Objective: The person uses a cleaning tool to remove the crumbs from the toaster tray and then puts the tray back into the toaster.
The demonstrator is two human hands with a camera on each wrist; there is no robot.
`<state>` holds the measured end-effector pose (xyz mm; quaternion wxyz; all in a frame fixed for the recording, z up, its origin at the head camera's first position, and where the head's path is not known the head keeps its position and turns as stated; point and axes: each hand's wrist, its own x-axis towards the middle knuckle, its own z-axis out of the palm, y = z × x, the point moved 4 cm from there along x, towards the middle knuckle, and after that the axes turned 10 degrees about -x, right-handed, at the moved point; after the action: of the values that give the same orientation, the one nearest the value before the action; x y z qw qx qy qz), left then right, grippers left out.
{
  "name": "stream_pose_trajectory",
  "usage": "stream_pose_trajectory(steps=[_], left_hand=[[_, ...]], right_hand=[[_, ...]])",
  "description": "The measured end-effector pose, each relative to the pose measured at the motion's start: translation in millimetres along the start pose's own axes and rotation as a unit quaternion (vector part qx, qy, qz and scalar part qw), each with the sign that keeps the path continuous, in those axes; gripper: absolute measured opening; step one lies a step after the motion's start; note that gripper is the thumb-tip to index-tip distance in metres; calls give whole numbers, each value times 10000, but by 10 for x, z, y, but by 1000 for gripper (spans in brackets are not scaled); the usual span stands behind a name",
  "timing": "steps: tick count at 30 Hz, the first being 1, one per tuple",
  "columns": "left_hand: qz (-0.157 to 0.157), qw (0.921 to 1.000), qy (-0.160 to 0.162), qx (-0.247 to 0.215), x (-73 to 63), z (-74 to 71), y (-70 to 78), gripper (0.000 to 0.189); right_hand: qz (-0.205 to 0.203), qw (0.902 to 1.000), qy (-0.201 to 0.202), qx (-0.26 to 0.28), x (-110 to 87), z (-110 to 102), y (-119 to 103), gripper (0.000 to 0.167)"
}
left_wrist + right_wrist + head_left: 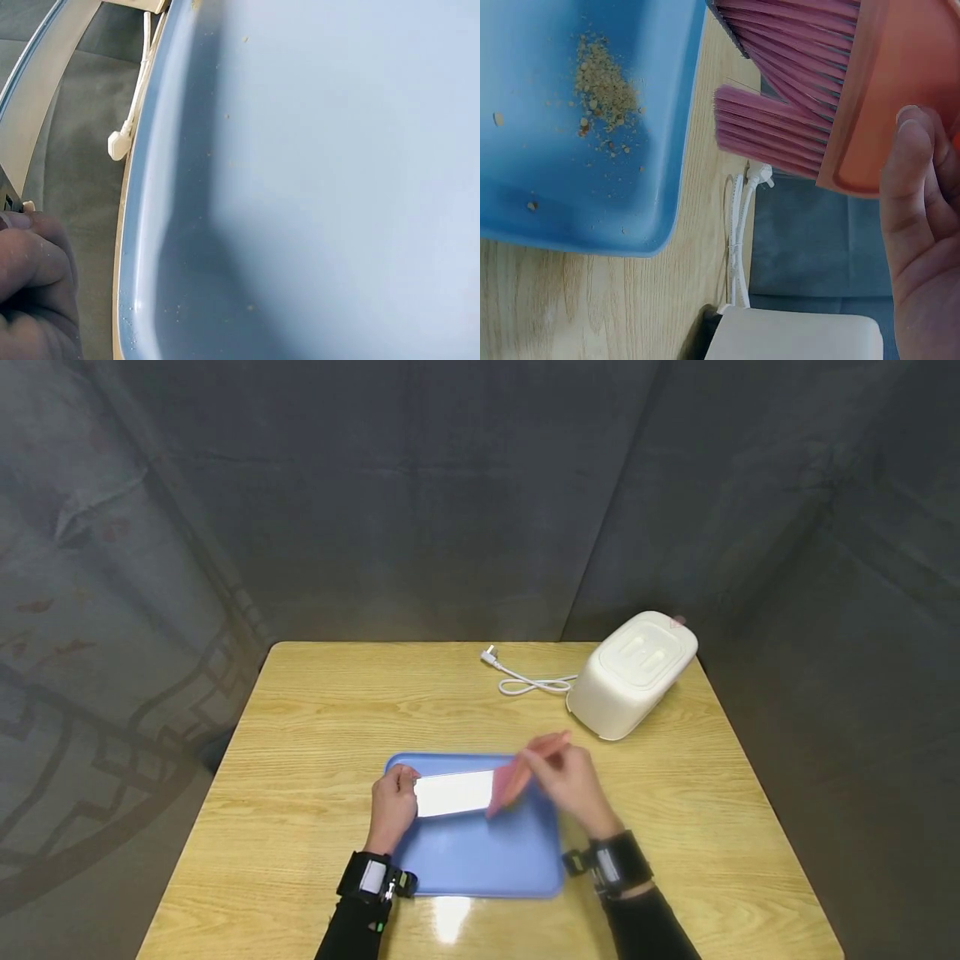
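Head view, near to far: two black sleeves and two wristbands [618, 864], one per arm. One blue tray [480, 860] on the wood surface [315, 710]. Two hands over it. Left hand [393, 806] pinches the left end of one flat panel [453, 794], raised above the tray's far half, fingers curled. Right hand [573, 785] pinches one orange-pink brush [551, 744], bristles against the panel's right end; slight blur. Right wrist view: one crumb pile [604, 82] in the tray toward its far edge, loose bits scattered around, too many to count.

Right hand hides the tray's far right corner from above. Beyond it, far right: one white appliance [633, 677], wood showing between it and the tray. One white cord [528, 683] loops to its left, ending in one plug [489, 656]. Surface runs wide left and right of the tray; dark curtain [420, 510] borders the far edge.
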<state>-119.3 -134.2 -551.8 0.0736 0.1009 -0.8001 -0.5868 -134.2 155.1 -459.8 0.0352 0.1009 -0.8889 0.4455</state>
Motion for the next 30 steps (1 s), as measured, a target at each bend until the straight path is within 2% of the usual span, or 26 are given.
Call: stream_pose_trajectory(steps=[12, 21, 30], left_hand=[[-123, 9999, 19, 4, -8, 16, -4, 28], [-2, 9999, 95, 39, -9, 8, 21, 28], [65, 9998, 156, 65, -3, 3, 16, 28]], right_hand=[[45, 9988, 260, -417, -13, 17, -55, 18], [495, 9977, 182, -419, -40, 23, -42, 21], [708, 9968, 163, -338, -59, 53, -6, 23]])
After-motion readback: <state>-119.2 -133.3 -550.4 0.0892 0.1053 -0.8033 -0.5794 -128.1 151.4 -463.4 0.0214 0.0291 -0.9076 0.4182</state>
